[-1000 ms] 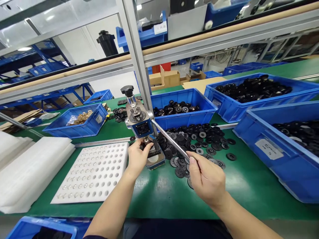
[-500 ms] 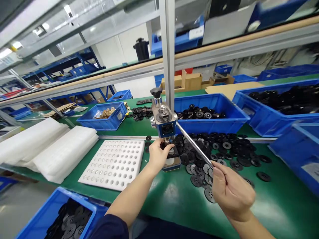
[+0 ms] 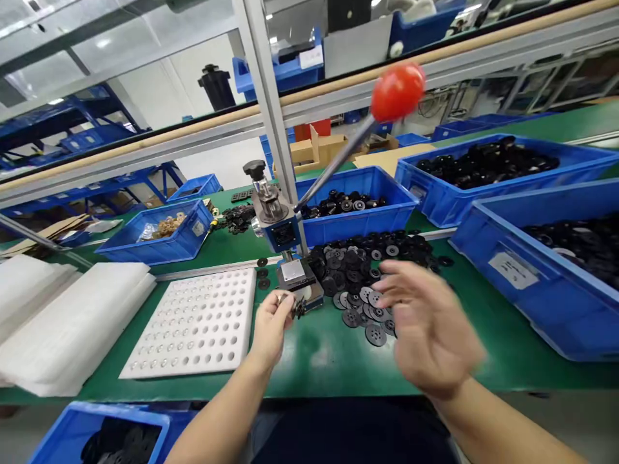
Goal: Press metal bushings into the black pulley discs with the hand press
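Note:
A small blue hand press [image 3: 283,235] stands on the green bench, its lever with a red ball knob [image 3: 397,91] swung up to the right. My left hand [image 3: 271,325] is closed in a pinch on a small black and metal part [image 3: 296,307] just in front of the press base [image 3: 300,283]. My right hand [image 3: 425,328] hovers blurred over the loose black discs [image 3: 367,270], fingers spread, holding nothing. A white foam tray with round holes [image 3: 193,328] lies left of my left hand.
Blue bins of black parts [image 3: 488,171] line the right and back. Another blue bin with brass pieces [image 3: 162,235] sits at back left. White foam sheets [image 3: 62,316] are stacked far left. An aluminium post [image 3: 271,116] rises behind the press. One more blue bin [image 3: 91,438] sits below the bench edge.
My right hand has let go of the lever, which has swung up to the right. My left hand has drawn back from the press with a small part pinched in it.

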{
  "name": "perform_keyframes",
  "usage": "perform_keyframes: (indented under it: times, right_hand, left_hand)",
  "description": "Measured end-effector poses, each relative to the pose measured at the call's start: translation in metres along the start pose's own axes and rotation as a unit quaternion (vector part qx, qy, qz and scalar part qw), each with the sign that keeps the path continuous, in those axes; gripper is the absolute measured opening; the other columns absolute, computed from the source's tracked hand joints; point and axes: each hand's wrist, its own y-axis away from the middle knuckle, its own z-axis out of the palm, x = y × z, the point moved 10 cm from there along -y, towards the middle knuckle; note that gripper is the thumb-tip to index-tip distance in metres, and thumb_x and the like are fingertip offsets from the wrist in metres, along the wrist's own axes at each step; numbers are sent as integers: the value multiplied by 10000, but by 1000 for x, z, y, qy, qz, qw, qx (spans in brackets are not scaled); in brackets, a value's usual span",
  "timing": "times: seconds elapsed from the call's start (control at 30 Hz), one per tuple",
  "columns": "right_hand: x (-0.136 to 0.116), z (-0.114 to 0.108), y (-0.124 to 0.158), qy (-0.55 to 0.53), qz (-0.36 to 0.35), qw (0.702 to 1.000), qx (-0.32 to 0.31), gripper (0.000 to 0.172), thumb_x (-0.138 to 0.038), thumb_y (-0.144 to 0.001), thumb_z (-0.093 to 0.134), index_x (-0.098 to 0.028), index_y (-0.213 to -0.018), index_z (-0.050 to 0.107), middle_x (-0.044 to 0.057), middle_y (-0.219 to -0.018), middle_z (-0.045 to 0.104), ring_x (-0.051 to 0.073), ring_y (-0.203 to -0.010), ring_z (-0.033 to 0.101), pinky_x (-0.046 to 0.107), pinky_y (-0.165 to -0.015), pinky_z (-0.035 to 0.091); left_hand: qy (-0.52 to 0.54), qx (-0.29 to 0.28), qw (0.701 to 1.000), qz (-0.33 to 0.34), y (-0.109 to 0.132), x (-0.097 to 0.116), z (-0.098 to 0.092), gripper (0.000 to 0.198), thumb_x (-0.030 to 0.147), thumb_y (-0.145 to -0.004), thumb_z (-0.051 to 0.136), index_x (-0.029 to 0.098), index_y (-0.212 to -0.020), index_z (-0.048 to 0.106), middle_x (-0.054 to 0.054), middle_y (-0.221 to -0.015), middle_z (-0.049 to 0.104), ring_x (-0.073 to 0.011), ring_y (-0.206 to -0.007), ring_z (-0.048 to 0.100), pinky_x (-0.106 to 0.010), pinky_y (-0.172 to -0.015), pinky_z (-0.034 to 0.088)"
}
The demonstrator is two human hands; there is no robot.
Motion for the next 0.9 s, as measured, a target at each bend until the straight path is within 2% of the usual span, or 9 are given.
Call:
perform_keyframes:
  times: [0.07,0.17,0.23,0.3,0.4,0.5,0.63,0.77,0.9]
  right_hand:
    - [14,24,20,-27,27,996,-85,400,-193,-956,467,-210,-1346,556,145,-1295,580,225,-972,653,413,-767,599]
    - [23,61,52,-49,34,974,-220,402,-233,-915,600,-208,-1315,572,138,-1247,602,193,-950,643,350,-774,597]
    - [25,77,68,-45,39,960,-275,484,-290,-868,688,-200,-1324,552,140,-1227,598,206,-1004,632,338,-795,594]
    - [27,88,78,-34,50,946,-317,550,-323,-815,752,-190,-1310,553,137,-1204,594,228,-1059,620,362,-854,583]
    - [29,97,85,-28,73,932,-354,514,-293,-787,772,-185,-1252,580,114,-1147,600,221,-1028,621,376,-884,566]
    - [29,95,84,-40,88,933,-348,406,-258,-841,704,-181,-1221,585,109,-1132,601,198,-978,616,362,-859,562]
    - [33,89,85,-72,123,937,-318,303,-184,-911,559,-199,-1213,580,93,-1091,610,147,-850,594,326,-790,555]
    - [46,91,94,-91,177,930,-309,313,-140,-872,566,-200,-1178,597,67,-1026,611,113,-726,557,278,-663,529]
    - [53,94,98,-97,210,925,-301,292,-134,-847,570,-195,-1128,619,50,-967,605,98,-669,547,261,-626,520]
  left_hand:
    - [116,-61,985,-116,26,-32,15,280,392,-771,779,153,-799,635,27,-621,531,-83,-525,427,-200,-484,308]
    - [241,-110,929,-259,59,-75,33,299,356,-750,794,145,-716,585,11,-612,546,-93,-513,449,-199,-463,313]
    - [283,-125,894,-325,74,-97,39,300,335,-736,806,138,-704,582,6,-600,546,-99,-520,461,-203,-473,339]
    - [303,-133,872,-361,83,-110,42,282,314,-734,816,131,-730,602,7,-596,551,-99,-525,464,-206,-483,359]
    - [311,-136,865,-370,86,-116,41,259,289,-735,827,132,-775,626,3,-650,589,-89,-522,461,-209,-485,373]
    - [303,-130,872,-362,85,-116,39,264,301,-743,830,133,-813,639,-1,-695,608,-85,-534,483,-204,-491,385]
    - [279,-124,893,-330,80,-115,34,268,320,-760,823,133,-818,641,3,-696,592,-89,-558,511,-195,-493,385]
    - [227,-128,920,-293,75,-110,31,282,354,-777,810,130,-858,660,-1,-720,594,-83,-566,510,-204,-516,403]
    - [181,-134,935,-275,72,-107,30,347,415,-766,815,127,-902,678,-15,-770,608,-89,-615,524,-201,-536,413]
